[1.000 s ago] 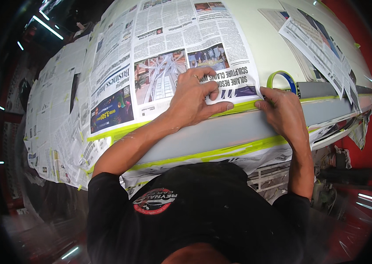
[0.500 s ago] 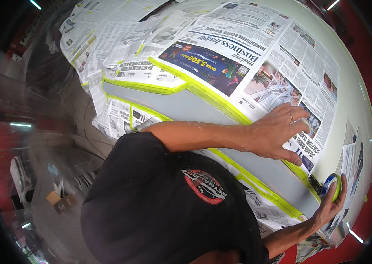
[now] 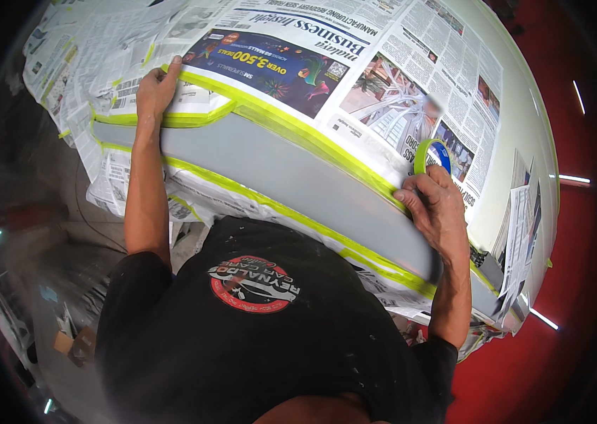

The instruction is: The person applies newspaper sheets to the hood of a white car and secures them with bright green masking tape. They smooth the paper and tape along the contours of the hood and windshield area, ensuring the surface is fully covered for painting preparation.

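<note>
A newspaper sheet (image 3: 383, 152) covers the pale curved body, edged along its near side by yellow-green masking tape (image 3: 312, 145). Below that edge runs a bare grey panel (image 3: 298, 177). My left hand (image 3: 157, 92) rests on the sheet's left corner, thumb apart from the fingers and touching the taped edge. In my right hand (image 3: 443, 205) is a roll of masking tape (image 3: 421, 157), yellow-green with a blue core. The roll stands above the knuckles, while the thumb and fingertips are at the sheet's taped near edge. Part of the roll is hidden behind the fingers.
More taped newspaper (image 3: 65, 63) drapes over the far left. A second tape line (image 3: 277, 208) borders the panel's lower side. Loose folded newspapers (image 3: 517, 226) lie at the right on the white body (image 3: 524, 134). A cardboard box (image 3: 81, 344) sits at the lower left.
My left hand has moved from the middle of the sheet to its left corner. My right hand has brought the tape roll leftward from the far right to the sheet's near edge. The view has shifted.
</note>
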The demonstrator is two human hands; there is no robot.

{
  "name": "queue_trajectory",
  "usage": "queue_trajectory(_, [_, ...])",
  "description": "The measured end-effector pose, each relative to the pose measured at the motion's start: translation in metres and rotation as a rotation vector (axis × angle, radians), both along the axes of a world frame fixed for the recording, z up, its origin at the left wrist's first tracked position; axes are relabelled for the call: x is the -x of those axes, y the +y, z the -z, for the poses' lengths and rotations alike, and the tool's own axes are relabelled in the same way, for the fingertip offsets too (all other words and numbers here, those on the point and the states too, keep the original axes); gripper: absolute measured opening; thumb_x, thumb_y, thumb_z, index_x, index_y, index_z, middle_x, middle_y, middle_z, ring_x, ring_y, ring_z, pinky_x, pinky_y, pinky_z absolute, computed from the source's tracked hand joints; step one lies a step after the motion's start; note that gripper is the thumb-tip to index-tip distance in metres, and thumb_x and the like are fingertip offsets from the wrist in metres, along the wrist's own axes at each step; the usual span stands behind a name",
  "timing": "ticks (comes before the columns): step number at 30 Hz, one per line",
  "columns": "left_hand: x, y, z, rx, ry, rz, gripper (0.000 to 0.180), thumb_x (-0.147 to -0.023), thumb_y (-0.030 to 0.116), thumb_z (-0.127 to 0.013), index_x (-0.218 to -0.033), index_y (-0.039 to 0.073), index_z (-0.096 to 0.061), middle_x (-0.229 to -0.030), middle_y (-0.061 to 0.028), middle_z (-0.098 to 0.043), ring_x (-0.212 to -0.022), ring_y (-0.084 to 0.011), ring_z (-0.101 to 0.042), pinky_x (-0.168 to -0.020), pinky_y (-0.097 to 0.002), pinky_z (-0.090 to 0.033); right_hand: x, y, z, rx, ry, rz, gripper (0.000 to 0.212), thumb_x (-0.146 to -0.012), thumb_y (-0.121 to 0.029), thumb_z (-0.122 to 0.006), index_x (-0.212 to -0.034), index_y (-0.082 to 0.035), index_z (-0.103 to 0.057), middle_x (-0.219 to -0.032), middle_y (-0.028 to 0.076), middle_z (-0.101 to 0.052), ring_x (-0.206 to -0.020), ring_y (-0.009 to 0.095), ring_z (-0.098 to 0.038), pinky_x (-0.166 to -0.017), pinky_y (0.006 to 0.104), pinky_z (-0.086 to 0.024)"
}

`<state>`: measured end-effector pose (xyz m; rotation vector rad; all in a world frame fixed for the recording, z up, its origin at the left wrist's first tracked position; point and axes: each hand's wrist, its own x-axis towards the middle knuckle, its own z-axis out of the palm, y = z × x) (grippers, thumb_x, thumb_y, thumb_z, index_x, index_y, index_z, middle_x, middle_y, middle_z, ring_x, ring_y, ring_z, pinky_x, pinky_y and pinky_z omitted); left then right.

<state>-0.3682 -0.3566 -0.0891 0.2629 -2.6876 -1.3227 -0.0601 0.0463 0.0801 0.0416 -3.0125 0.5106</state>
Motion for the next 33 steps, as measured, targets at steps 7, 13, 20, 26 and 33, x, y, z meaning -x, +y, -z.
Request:
queue_trajectory(7, [-0.004,0.001,-0.026,-0.479,0.2,-0.034,0.042,-0.086,0.039,-0.076,-0.095,-0.003,-0.073,-0.081,-0.0059,-0.069,-0.071,-0.0104,-0.059,-0.067,-0.024,-0.044,0.0,-0.003,0.003,0.002,0.001,0.036,0.018,-0.083,-0.016,-0.074,-0.095,-0.004,-0.067,-0.083,0.012,-0.054,-0.084,0.031,-0.056,-0.074,0.0403,-0.045])
queue_trajectory(13, [-0.002,-0.013,-0.066,-0.439,0.294,0.002,0.041,-0.085,0.042,-0.077,-0.088,0.001,-0.073,-0.075,-0.002,-0.066,-0.066,-0.0071,-0.052,-0.061,-0.0218,-0.038,0.013,-0.025,0.009,-0.05,0.037,0.036,0.026,-0.08,-0.017,-0.077,-0.103,-0.007,-0.07,-0.088,0.015,-0.053,-0.087,0.033,-0.054,-0.077,0.0417,-0.044])
queue_trajectory(20, [-0.023,-0.008,-0.031,-0.341,0.155,-0.058,0.042,-0.085,0.042,-0.074,-0.081,0.001,-0.072,-0.067,-0.0023,-0.066,-0.06,-0.0092,-0.056,-0.06,-0.0269,-0.045,0.051,-0.039,0.017,-0.23,0.071,-0.272,0.059,-0.072,0.002,-0.068,-0.125,-0.024,-0.071,-0.09,0.014,-0.049,-0.082,0.032,-0.047,-0.075,0.0413,-0.04])
queue_trajectory(26, [-0.023,0.007,-0.011,-0.241,0.018,-0.081,0.04,-0.086,0.043,-0.073,-0.088,0.003,-0.076,-0.07,-0.003,-0.069,-0.062,-0.01,-0.058,-0.061,-0.0265,-0.045,0.057,-0.052,0.005,-0.315,-0.03,-0.33,0.069,-0.065,0.009,-0.064,-0.126,-0.023,-0.071,-0.103,0.016,-0.053,-0.092,0.033,-0.05,-0.082,0.0418,-0.042])
queue_trajectory(33, [-0.023,-0.004,-0.017,0.019,0.022,-0.038,0.044,-0.083,0.046,-0.074,-0.097,0.004,-0.077,-0.086,-0.012,-0.072,-0.079,-0.0256,-0.069,-0.075,-0.0368,-0.052,0.081,-0.075,0.006,-0.406,0.061,-0.463,0.063,-0.071,0.005,-0.066,-0.128,-0.021,-0.068,-0.133,0.016,-0.055,-0.115,0.034,-0.051,-0.094,0.0436,-0.042])
